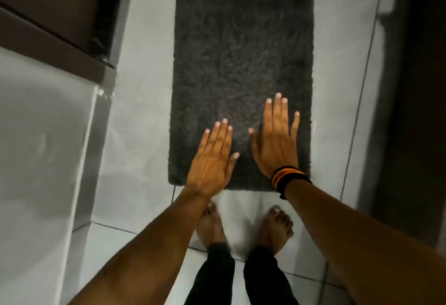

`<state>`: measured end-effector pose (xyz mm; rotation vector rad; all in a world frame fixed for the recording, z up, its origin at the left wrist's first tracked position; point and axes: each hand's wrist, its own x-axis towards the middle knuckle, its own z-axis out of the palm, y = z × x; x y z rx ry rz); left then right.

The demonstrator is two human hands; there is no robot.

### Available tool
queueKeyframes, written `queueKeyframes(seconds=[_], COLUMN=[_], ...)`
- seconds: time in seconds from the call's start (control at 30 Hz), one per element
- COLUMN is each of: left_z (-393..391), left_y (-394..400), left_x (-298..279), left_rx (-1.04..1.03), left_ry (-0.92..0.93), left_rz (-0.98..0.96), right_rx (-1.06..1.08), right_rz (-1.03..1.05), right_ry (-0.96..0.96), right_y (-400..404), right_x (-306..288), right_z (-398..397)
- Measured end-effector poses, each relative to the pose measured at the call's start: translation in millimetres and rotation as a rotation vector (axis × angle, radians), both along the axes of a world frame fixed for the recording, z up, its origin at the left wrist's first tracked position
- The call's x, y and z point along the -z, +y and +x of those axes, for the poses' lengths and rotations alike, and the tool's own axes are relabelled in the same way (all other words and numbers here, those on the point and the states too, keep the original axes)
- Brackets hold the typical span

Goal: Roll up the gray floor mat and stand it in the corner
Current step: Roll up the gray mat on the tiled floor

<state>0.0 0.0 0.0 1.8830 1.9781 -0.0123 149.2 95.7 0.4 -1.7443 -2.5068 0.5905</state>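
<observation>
Mat (241, 63) flat, unrolled on pale floor tiles (144, 87); L hand (210, 162), R hand (275, 143) above, grip apart, empty.

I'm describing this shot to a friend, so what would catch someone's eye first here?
The dark gray mat lies flat and unrolled on the pale tile floor, filling the upper middle. Over its near end, the left hand and right hand are spread open, palms down. The right wrist wears a striped band, and bare feet stand just short of the mat.

Left hand (212, 162), right hand (275, 143) outstretched, flat
</observation>
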Motion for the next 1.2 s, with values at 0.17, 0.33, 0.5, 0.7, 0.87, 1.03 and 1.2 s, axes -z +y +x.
queueKeyframes(seconds=[0.17, 0.33, 0.5, 0.7, 0.87, 1.03, 1.2], left_z=[9, 11, 1, -5, -22, -53, -37], left_y=[-38, -70, -71, -65, -20, 30, 14], left_x=[108, 168, 188, 180, 168, 166, 155], left_rx=[0.106, 0.272, 0.341, 0.377, -0.032, -0.213, -0.008], left_ry=[0.016, 0.11, 0.152, 0.142, -0.071, -0.269, 0.107], left_rz=[-0.328, -0.509, -0.37, -0.391, -0.491, -0.675, -0.161], right_rx=[-0.036, -0.348, -0.545, -0.456, -0.19, -0.357, -0.419], right_rz=[-0.226, -0.399, -0.296, -0.305, -0.308, -0.114, -0.285], right_ry=[-0.066, -0.379, -0.51, -0.341, -0.148, -0.215, -0.308], right_y=[-56, -113, -106, -86, -61, -39, -14], right_x=[112, 165, 179, 159, 151, 153, 164], right_z=[18, 54, 61, 51, 58, 63, 57])
